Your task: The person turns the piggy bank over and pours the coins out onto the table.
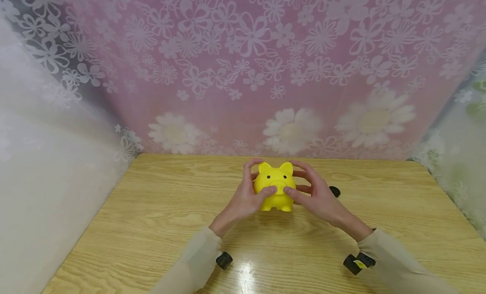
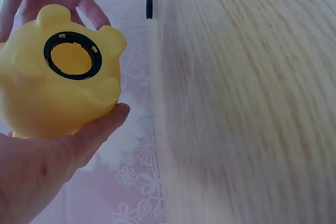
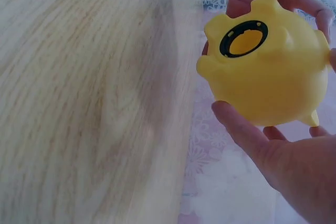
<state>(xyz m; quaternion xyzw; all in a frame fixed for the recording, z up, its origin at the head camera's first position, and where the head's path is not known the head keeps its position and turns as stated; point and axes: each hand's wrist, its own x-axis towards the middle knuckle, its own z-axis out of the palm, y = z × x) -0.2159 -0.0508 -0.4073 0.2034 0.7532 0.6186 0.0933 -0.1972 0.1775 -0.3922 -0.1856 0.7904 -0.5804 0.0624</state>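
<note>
Between both hands a yellow piggy bank [image 1: 276, 180] is held upright above the table, its snout facing me. My left hand [image 1: 248, 195] grips its left side, thumb beside the snout. From the other side my right hand [image 1: 317, 195] grips it, the thumb across the front and fingers spread behind. On the underside, a black-rimmed round hole [image 2: 72, 56] shows in the left wrist view with no cover in it. The same black ring [image 3: 243, 39] appears in the right wrist view. A small black round cap [image 1: 335, 191] lies on the table just beyond my right hand.
The wood-grain table [image 1: 171, 209] has its far edge against a pink flowered curtain [image 1: 243, 74]. Pale curtain panels hang at the left and right sides. Black straps with small devices sit at both wrists.
</note>
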